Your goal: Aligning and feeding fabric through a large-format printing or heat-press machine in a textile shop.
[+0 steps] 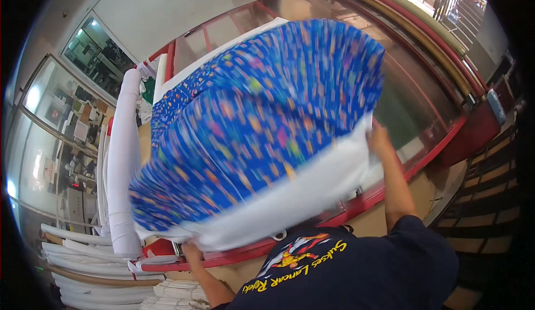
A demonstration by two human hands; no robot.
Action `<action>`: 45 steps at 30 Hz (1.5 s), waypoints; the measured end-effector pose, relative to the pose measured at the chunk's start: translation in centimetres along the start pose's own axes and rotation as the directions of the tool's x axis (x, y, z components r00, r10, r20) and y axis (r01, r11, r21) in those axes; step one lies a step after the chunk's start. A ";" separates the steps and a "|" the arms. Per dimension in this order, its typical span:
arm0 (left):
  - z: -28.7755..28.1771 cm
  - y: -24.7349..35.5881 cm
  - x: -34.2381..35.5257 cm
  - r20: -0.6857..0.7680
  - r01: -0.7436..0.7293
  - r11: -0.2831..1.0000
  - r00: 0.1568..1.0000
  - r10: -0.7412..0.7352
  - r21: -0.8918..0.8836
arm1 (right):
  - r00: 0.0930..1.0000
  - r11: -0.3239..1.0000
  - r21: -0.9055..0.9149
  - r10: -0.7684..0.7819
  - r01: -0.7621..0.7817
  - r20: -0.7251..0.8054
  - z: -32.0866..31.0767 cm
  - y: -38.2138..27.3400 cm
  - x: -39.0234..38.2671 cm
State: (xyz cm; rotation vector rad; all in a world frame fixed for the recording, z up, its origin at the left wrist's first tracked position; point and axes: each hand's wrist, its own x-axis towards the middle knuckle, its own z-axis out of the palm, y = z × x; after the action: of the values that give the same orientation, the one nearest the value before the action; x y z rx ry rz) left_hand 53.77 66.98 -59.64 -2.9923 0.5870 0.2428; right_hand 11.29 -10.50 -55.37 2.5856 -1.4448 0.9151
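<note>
Blue cloth billows at the centre, above a red-edged table. Left hand, 7 o'clock, and right hand, 3 o'clock, each have fingers closed on the cloth's white edge. White roll at 9 o'clock.

The blue printed sheet looks soft and matt, like thin cloth, its fine texture lost in blur; its white border is plain and equally matt. The tabletop is smooth and glossy — almost mirror-like in patches — within a red frame of shiny, painted-looking metal. The tall white roll looks smooth and dull, and the dark shirt is matt cloth with a brighter print.
</note>
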 end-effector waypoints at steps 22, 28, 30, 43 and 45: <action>-4.5 8.8 -7.5 0.134 0.094 -0.104 0.861 -0.490 -0.990 | 0.758 0.474 0.598 0.487 -0.647 0.433 -5.7 -0.4 -8.8; -4.6 9.1 -8.4 0.123 0.077 -0.112 0.859 -0.496 -0.991 | 0.678 0.386 0.564 0.517 -0.729 0.522 -7.8 -2.0 -7.5; -4.6 9.0 -8.4 0.112 0.097 -0.056 0.868 -0.484 -0.994 | 0.689 0.426 0.551 0.549 -0.717 0.473 -7.9 -2.0 -7.3; -5.8 9.6 -7.7 0.036 -0.100 -0.228 0.850 -0.526 -0.968 | 0.823 -0.104 0.936 0.451 -0.337 0.346 -14.7 -5.6 -1.2; -6.5 11.9 -7.6 0.122 -0.034 -0.328 0.888 -0.443 -0.944 | 0.886 -0.054 0.963 0.381 -0.263 0.264 -15.8 -6.2 -0.7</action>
State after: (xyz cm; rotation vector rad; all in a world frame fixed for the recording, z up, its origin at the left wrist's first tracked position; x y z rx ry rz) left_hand 43.23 58.07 -52.58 -4.7812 -0.9758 0.3234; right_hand 8.45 -1.58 -41.15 2.6029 -1.7470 3.1562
